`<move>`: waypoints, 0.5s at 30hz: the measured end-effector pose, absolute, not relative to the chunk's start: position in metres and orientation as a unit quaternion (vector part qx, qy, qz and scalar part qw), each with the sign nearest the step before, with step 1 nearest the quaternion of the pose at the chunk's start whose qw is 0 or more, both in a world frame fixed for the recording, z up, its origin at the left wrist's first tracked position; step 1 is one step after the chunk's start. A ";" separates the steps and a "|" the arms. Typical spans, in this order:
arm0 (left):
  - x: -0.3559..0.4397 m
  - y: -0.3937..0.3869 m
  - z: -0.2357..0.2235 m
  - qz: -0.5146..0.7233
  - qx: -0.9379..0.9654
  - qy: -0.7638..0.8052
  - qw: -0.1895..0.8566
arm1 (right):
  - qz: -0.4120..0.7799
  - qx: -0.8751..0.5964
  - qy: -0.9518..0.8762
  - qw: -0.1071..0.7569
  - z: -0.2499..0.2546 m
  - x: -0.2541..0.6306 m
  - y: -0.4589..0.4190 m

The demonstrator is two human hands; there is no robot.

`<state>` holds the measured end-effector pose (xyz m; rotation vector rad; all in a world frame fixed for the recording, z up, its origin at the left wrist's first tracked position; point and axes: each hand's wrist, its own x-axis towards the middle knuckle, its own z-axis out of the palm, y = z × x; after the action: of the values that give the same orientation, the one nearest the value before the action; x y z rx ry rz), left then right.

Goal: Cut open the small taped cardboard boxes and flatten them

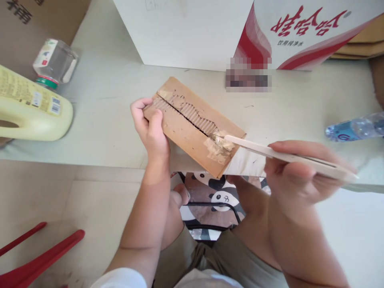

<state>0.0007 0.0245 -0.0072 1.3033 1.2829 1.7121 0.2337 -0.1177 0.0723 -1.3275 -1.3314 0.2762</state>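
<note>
Got a flat brown cardboard box (186,136) tilted at an angle in the middle of the scene, over the near edge of the white bench (102,120), with its near right corner poking out past that edge. Can't tell whether any of it is resting on the bench. The left hand (153,128) has the box's left end pinched, thumb on the upper face and the other fingers curled round the far left corner. Right hand (303,172) is closed around a slim white cutter with a thin blade (252,147), fingers snug on the handle, so both grips are pinching something. The blade tip is at the torn tape near the right end of the long seam; can't tell how deep it goes, if at all. There's a dark gap along the seam, and the top paper is ripped off beside it, so the ridged inside shows. Over on the left of the bench there's a pale yellow plastic jug (36,114) and, just beyond it, a clear plastic bottle with a green cap (55,62). On the far side sit a plain white carton (186,36) and a red-and-white printed carton (288,52), and off to the right lies a clear bottle with a blue label (354,129).
</note>
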 end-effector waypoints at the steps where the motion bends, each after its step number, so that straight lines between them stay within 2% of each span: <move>1: 0.002 0.024 -0.006 0.661 0.486 0.483 0.306 | 0.093 -0.561 -0.560 0.602 0.073 0.232 -0.114; 3: 0.004 0.023 -0.003 0.669 0.480 0.482 0.300 | 0.069 -0.543 -0.553 0.628 0.074 0.230 -0.106; 7: 0.007 0.022 0.001 0.664 0.476 0.493 0.301 | 0.167 -0.557 -0.571 0.579 0.067 0.228 -0.099; 10: 0.008 0.020 0.003 0.671 0.466 0.488 0.308 | 0.221 -0.553 -0.556 0.580 0.062 0.226 -0.100; 15: 0.010 0.019 0.005 0.671 0.452 0.494 0.319 | 0.211 -0.561 -0.551 0.581 0.064 0.220 -0.104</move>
<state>0.0105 0.0191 0.0051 1.1896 1.2997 1.7641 0.2203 -0.1039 0.0643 -1.3108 -1.2874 0.4927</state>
